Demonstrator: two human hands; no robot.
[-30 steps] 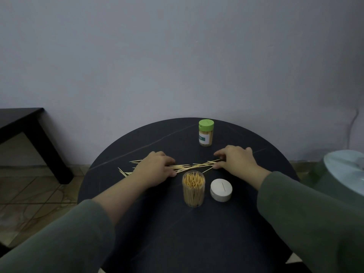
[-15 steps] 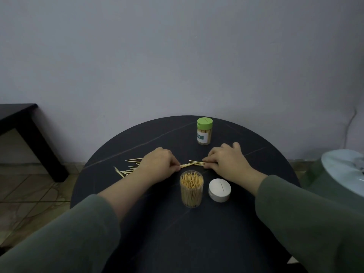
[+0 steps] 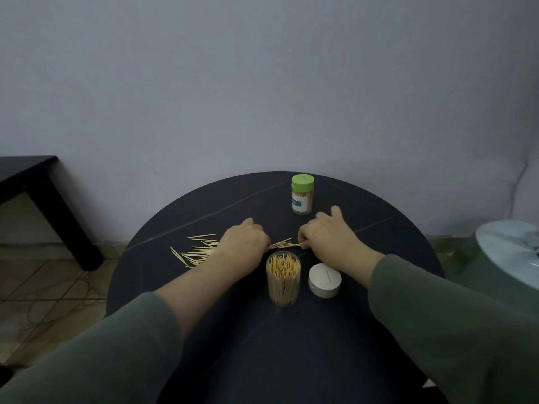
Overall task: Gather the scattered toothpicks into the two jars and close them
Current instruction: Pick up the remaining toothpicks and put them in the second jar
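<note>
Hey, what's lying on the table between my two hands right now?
A small bunch of loose toothpicks lies between the left hand and right hand in the head view, just behind the open jar.

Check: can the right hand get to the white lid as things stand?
Probably yes. The white lid lies loose on the table just under the right hand wrist, nothing between them; its fingers would first have to leave the toothpick bundle.

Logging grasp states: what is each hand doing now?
Left hand: fingers curled on toothpicks.
Right hand: pinches the same toothpicks.
</note>
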